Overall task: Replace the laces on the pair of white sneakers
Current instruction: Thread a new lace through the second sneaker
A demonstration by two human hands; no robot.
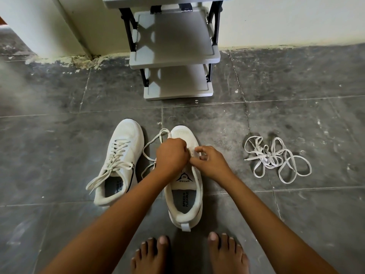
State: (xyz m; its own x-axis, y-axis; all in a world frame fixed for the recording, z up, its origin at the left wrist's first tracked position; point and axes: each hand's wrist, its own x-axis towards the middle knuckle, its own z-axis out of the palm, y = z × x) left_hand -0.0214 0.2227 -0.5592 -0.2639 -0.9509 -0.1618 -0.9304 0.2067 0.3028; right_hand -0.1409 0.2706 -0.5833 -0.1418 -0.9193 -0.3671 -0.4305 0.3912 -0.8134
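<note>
**Mid-lacing on the floor, both hands on one sneaker**

Watching the head cam feed here. Both arms reach forward and down, with the hands meeting knuckle to knuckle over the front half of the sneaker (185,196) that's straight ahead of the bare feet (189,254). My left hand (171,155) is balled into a fist around the lace (153,144), which loops out from under it toward the toe and off the left side. My right hand (211,163) has thumb and forefinger curled in, pinching the sneaker's upper by the eyelets; can't tell if a bit of lace is in that pinch too.

The second sneaker (118,165) sits just to the left, fully laced, ends trailing. A tangle of loose laces (276,160) lies well off to the right on the floor (59,145). The shoe rack (173,48) stands against the wall.
</note>
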